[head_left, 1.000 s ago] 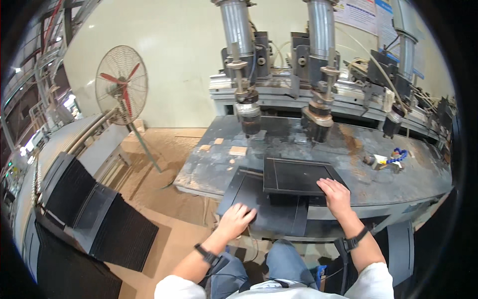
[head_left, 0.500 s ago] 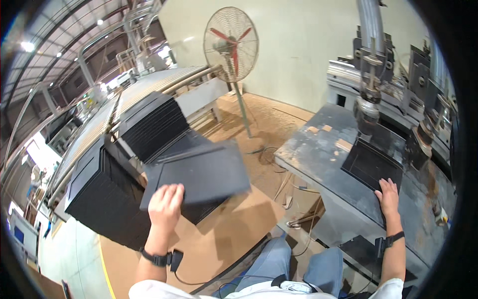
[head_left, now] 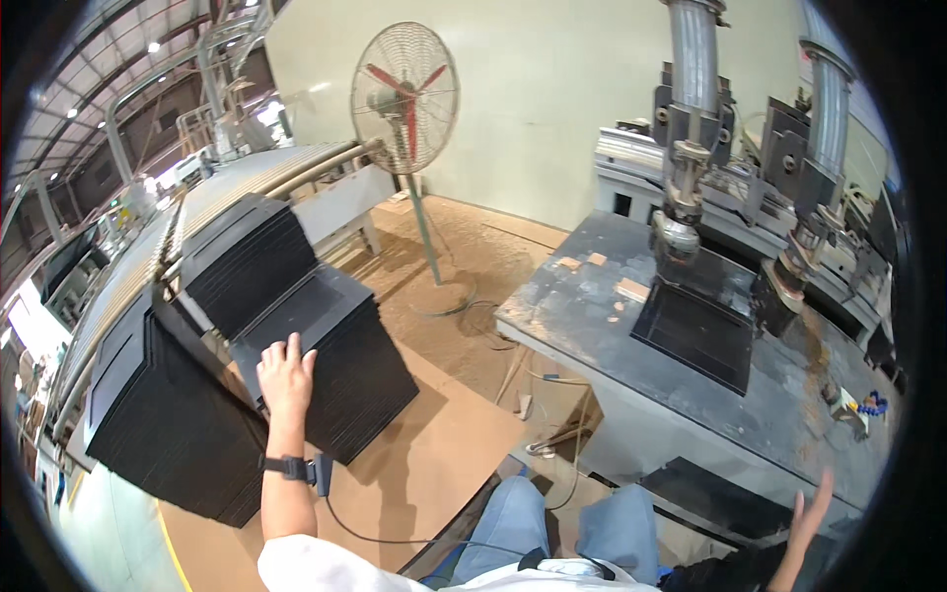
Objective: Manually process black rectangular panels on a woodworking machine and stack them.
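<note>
A black framed panel [head_left: 693, 337] lies flat on the bench [head_left: 567, 316], its long axis running slantwise, from far left to near right, roughly along the bench's front edge; the left spindle head [head_left: 677, 237] hangs over its far left corner, the right spindle head [head_left: 779, 301] stands close to its right end, and a pale wood offcut [head_left: 632, 289] sits just beside its left end.

The right hand [head_left: 809, 513] is the nearer one; from it the panel lies forward and to the left, clear of the fingers; that hand is spread, thumb apart, with nothing in it, near the bench's front edge, though I cannot tell whether it touches the edge.

The left hand [head_left: 285, 375] is well apart from the panel, which lies far off to its right; it is palm down, fingers extended, holding nothing, at the near edge of the top of a stack of black panels [head_left: 365, 385]; whether it presses on them I cannot tell; a taller stack [head_left: 252, 276] rises just behind.
</note>
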`<state>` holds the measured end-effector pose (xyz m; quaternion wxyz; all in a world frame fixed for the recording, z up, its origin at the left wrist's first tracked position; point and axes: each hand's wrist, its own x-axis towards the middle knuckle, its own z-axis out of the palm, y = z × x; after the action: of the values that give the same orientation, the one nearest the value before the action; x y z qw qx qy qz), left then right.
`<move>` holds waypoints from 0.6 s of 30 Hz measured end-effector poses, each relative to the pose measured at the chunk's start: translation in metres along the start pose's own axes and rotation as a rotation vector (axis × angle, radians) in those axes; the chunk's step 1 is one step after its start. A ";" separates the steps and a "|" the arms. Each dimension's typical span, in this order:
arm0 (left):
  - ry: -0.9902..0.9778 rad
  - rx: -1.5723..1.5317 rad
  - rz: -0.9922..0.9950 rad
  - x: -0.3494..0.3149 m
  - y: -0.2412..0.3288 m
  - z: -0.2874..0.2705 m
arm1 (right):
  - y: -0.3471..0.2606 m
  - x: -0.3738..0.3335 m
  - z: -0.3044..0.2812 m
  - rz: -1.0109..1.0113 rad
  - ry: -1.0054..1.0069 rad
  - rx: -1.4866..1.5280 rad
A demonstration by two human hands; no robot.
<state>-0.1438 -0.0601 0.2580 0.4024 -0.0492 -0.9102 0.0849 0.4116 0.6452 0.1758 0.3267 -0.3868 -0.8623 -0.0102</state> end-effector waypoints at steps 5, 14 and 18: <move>0.235 -0.100 0.018 0.013 0.068 -0.012 | 0.086 -0.186 -0.080 0.686 -0.272 -0.638; -0.060 -1.101 0.950 -0.001 0.482 -0.081 | 0.021 -0.217 -0.086 0.585 -0.026 -0.492; -0.508 -0.982 0.901 -0.010 0.552 -0.066 | -0.013 -0.185 -0.116 0.531 0.007 -0.354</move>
<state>-0.0758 0.4872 0.1871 0.0349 -0.5748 -0.8001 -0.1682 0.5576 0.4825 0.1644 0.2484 -0.6490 -0.7151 -0.0758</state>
